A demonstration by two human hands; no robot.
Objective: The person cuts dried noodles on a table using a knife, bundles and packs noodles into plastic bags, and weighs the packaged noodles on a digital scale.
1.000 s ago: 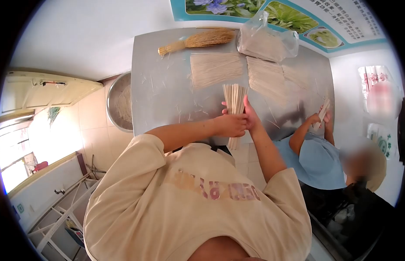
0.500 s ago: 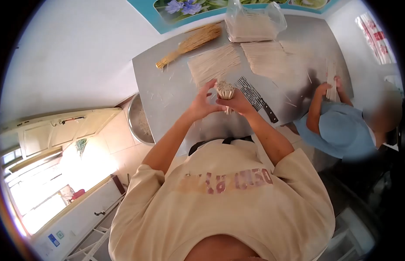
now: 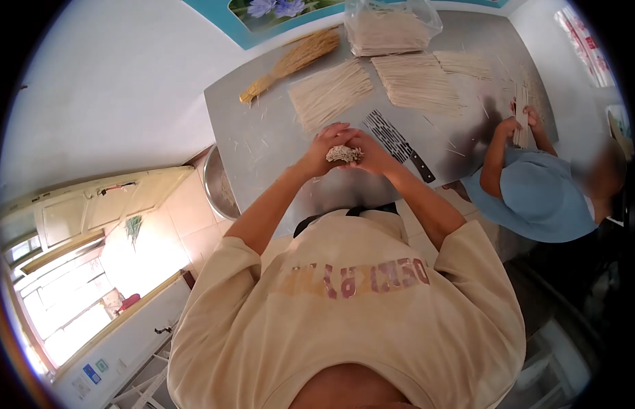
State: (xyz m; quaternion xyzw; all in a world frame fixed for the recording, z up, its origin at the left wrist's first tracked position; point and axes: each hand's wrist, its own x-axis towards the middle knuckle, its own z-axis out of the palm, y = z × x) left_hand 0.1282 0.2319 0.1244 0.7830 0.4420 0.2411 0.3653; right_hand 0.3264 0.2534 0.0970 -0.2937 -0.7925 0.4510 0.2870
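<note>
A bundle of dried noodles (image 3: 343, 155) stands on end above the near part of the steel table, its pale cut ends facing up. My left hand (image 3: 322, 148) is wrapped around its left side, and my right hand (image 3: 374, 154) closes around it from the right. My fingers overlap at the far side of the bundle, and its lower part is hidden by my hands. Just beyond my right hand lies a cleaver (image 3: 394, 140) with a slotted-looking blade and black handle. A flat layer of noodles (image 3: 331, 92) lies ahead of my left hand.
More noodle layers (image 3: 414, 83) spread across the steel table (image 3: 239, 143). At the back are a plastic bag of noodles (image 3: 387, 33) and a straw brush (image 3: 300, 61). Another person in blue (image 3: 536, 198) holds noodles (image 3: 521, 117) at right. A metal basin (image 3: 218, 184) stands below the left edge.
My left hand, earlier spread beside the bundle, has closed around it. The bundle has tipped more upright and moved slightly left and down. The view has shifted a little.
</note>
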